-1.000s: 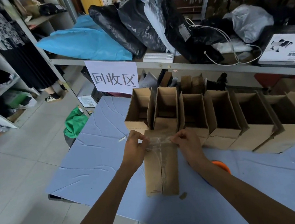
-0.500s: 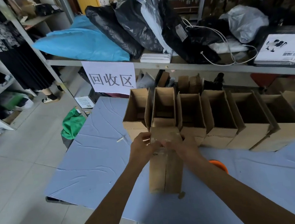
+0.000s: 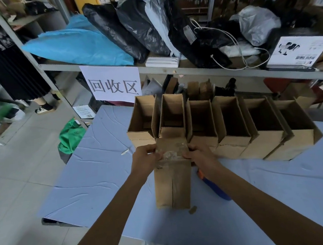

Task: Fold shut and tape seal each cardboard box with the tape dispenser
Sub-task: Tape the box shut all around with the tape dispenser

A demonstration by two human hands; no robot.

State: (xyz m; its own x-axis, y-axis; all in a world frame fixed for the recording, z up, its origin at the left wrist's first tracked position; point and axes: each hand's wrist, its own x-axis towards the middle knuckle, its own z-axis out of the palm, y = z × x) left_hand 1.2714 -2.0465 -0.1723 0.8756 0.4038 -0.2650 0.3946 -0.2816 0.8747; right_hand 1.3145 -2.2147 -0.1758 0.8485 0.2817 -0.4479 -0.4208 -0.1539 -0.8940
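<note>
Closed cardboard box flat on table, taped far end; six open boxes rowed behind.

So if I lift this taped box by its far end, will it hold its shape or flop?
The box is corrugated cardboard with its flaps folded shut, so probably stiff. Both hands, left hand and right hand, tilt it easily, so likely light.

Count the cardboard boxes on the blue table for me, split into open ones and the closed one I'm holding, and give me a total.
Open boxes in the row: 6
Closed box, gripped at its far end by the left hand and right hand: 1
Total boxes on the blue table: 7
</note>
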